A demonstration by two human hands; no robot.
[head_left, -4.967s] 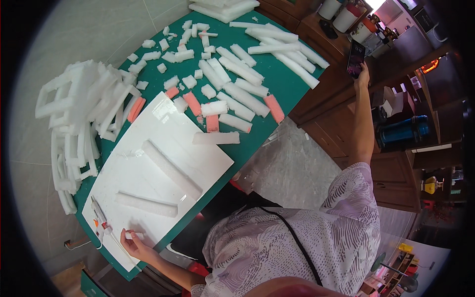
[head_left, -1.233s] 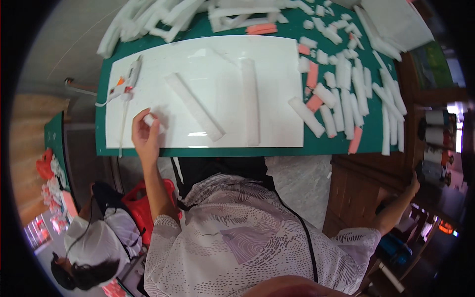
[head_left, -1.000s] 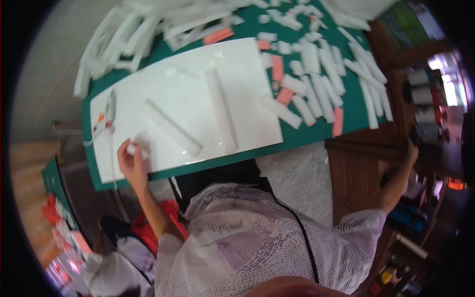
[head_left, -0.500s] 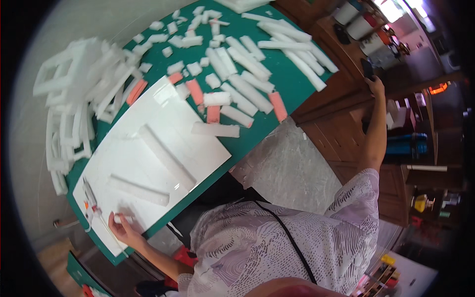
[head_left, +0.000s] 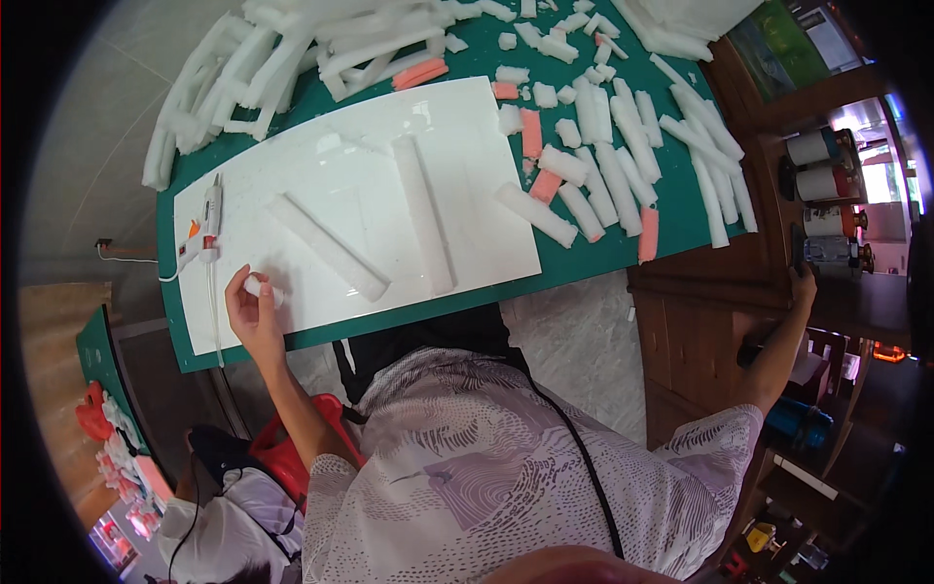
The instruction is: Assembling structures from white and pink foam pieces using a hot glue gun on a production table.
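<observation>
My left hand (head_left: 255,316) rests at the near left of the white board (head_left: 341,204), fingers curled around a small white foam piece (head_left: 263,289). Just beyond it lies a white hot glue gun (head_left: 210,219) with its cord trailing toward me. Two long white foam strips, one slanted (head_left: 326,246) and one closer to upright (head_left: 422,214), lie flat on the board. Stretched far to the right, my right hand (head_left: 803,284) grips a dark, flat, narrow object (head_left: 797,246) beside the wooden shelving. What that object is cannot be made out.
Foam frames (head_left: 233,78) are heaped at the back left of the green table (head_left: 681,229). White and pink foam pieces (head_left: 530,132) lie scattered on its right side. Wooden cabinets (head_left: 696,341) stand at the right. A person in white (head_left: 233,516) and a red chair (head_left: 316,438) are at the lower left.
The whole view has turned, so the table now lies more level. My left hand still holds the small foam piece, and my right hand stays at the dark object.
</observation>
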